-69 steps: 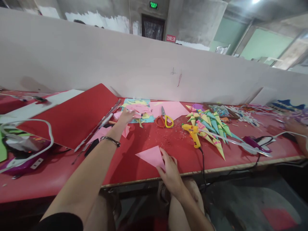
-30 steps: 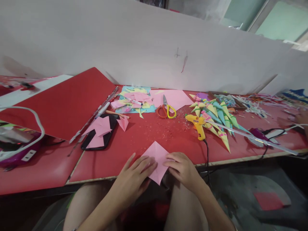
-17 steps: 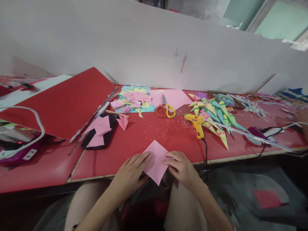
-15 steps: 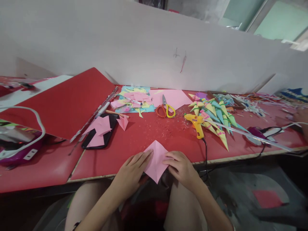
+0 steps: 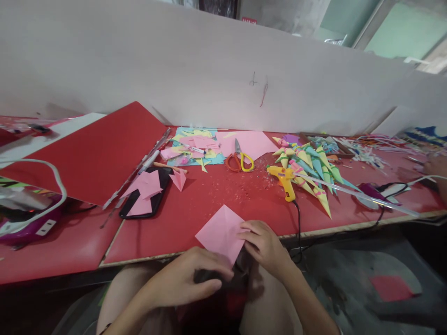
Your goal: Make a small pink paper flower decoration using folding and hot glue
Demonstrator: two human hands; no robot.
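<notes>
A square of pink paper [image 5: 218, 230] with a crease down its middle lies turned like a diamond across the red table's front edge. My right hand [image 5: 263, 244] grips its right corner, fingertips on top. My left hand [image 5: 193, 274] is by the paper's lower corner, thumb and fingers apart; whether a fingertip touches the paper I cannot tell. Beyond the paper lies a small folded pink piece [image 5: 179, 179]. Further left, several pink paper pieces [image 5: 148, 184] rest on a flat black object [image 5: 159, 200].
A yellow glue gun [image 5: 284, 180] with a black cord lies to the right, beside a pile of paper cones [image 5: 316, 163]. Scissors [image 5: 240, 160] with red and yellow handles lie behind, near paper scraps [image 5: 199, 142]. Red card [image 5: 104, 153] leans at left. Another person's hand [image 5: 436, 166] shows far right.
My left hand has let go of the paper's left corner and moved down towards its lower corner. That left side now lies spread out flat. My right hand has stayed at the right corner.
</notes>
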